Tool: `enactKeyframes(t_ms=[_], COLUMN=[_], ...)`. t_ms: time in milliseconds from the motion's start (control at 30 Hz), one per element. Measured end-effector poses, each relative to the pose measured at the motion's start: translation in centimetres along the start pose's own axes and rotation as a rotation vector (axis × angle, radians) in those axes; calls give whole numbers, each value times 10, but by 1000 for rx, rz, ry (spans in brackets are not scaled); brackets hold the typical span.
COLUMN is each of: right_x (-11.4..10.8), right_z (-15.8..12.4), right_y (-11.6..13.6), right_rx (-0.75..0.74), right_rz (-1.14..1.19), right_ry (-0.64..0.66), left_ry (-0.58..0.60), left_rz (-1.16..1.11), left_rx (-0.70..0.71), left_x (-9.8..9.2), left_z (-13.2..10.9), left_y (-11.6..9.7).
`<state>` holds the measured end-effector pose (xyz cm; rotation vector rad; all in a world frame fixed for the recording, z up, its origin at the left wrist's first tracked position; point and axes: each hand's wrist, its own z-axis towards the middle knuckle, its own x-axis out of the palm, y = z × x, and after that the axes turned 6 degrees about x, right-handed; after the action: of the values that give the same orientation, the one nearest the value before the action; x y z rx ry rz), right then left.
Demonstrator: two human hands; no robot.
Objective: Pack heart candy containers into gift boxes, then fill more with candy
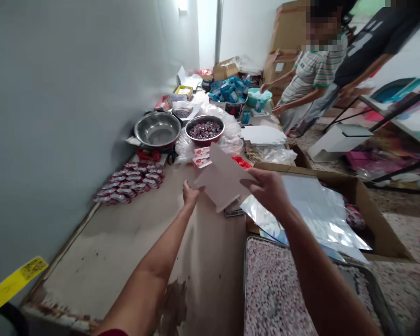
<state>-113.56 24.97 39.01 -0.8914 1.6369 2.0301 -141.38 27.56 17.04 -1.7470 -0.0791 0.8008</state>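
In front of me, over the table, a greyish unfolded carton blank (224, 179) is held up at a tilt. My left hand (191, 193) pinches its left flap, thumb raised. On the opposite side my right hand (269, 189) grips the edge between thumb and fingers. Partly hidden beneath the blank is a small dark-edged device (234, 213), perhaps a scale. Just behind it lie printed red-and-white cards (202, 157) and a red wrapper (241, 162).
Stacked wrapped packs (131, 183) line the wall side. Behind stand an empty steel bowl (157, 130) and a bowl of dark pieces (205, 129). A tray of small pinkish pieces (273, 284) and an open carton (381, 224) flank my right arm. A person (315, 74) works at the far end.
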Motion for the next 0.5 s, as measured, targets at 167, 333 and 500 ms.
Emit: enactKeyframes(t_ms=[167,333,500], right_x=[-64,-45,40], right_z=[-35,-41,-33], right_y=[22,30,85], right_rx=[-198,-360,-626], right_rz=[306,312,71], right_ry=[429,600,632], left_ry=[448,672,210], left_rz=[-167,-174,12], left_rx=[295,107,115], left_x=[-73,-180,-268], left_z=[-37,-115,-156], left_y=[-18,19,58])
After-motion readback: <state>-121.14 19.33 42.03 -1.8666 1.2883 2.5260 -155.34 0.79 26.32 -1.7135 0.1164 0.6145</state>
